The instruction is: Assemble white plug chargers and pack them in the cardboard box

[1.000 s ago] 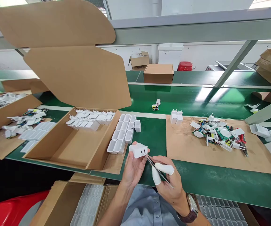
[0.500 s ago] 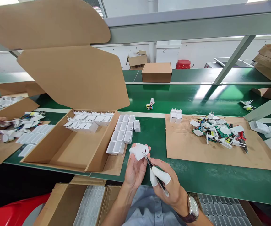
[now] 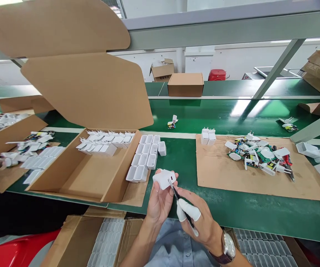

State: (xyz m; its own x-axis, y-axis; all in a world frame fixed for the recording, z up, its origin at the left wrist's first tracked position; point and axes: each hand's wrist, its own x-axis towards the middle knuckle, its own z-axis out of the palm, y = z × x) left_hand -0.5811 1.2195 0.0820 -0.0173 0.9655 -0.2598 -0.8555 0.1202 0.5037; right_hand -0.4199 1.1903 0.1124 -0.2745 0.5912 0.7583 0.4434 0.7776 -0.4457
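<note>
While left hand (image 3: 159, 203) clamps white housing (image 3: 162, 178) in fingers (image 3: 176, 175), right hand (image 3: 200, 218) pinches tweezers (image 3: 174, 188) at it.

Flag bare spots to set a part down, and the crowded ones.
Free: green benchtop beyond the held white adapter, between the open housings and the cardboard sheet; the sheet's left front, before two standing plug adapters; the front floor of the open carton. Crowded: the sheet's circuit-board pile; the carton's back, lined with packed adapters.

1 closed carton (image 3: 185, 85) on far green shelf (image 3: 226, 89) | 1 red object (image 3: 217, 75) beyond | 1 red chair (image 3: 17, 248), lower left
</note>
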